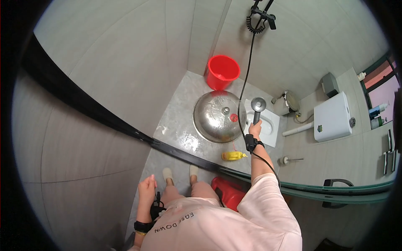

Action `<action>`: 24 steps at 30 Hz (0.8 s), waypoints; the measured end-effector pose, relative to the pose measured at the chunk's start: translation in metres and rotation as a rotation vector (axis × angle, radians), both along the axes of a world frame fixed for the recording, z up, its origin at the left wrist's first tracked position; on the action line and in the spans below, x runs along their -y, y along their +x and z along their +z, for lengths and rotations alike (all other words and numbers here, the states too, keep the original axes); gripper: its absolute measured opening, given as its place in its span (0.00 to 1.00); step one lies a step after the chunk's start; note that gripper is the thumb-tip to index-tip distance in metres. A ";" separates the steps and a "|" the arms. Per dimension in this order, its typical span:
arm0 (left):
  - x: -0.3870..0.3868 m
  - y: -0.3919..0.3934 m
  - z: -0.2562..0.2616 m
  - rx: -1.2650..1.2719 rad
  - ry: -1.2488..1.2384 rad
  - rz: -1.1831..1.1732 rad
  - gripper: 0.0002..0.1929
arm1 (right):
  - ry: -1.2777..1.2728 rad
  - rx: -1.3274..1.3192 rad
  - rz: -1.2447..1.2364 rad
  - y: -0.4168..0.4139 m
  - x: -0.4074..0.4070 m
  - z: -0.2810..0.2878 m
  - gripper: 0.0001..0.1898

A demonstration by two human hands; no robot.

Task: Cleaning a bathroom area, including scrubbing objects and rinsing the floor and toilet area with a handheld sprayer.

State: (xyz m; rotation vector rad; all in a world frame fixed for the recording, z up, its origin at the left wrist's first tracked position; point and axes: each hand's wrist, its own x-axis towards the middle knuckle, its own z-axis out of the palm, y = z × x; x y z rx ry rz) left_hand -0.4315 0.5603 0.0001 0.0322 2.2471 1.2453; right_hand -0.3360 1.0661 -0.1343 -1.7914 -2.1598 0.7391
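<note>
In my right hand (255,128) is the grey handle of a hand shower (258,105), held out over the squat toilet (270,130). Its round silver face is turned up towards the camera; whether water runs from it I cannot tell. A large domed metal lid (213,116) with a knob lies wet and shiny on the floor, left of the shower, partly covering the toilet's edge. It bears a round red patch. Nearer me, a yellow bottle (233,156) rests on its side. My left hand (146,188) is curled at my left side with nothing visible in it.
Behind the lid stands a red bucket (221,73). The black shower hose (248,69) hangs from the wall bracket. A black door track (185,159) crosses the floor before my feet. Glass panels (311,191) and a red plastic stool (229,194) are at right, a white cistern (332,117) beyond.
</note>
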 end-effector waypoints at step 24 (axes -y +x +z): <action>0.006 0.004 0.007 -0.096 -0.009 0.042 0.20 | -0.085 0.360 0.160 0.034 -0.018 -0.024 0.24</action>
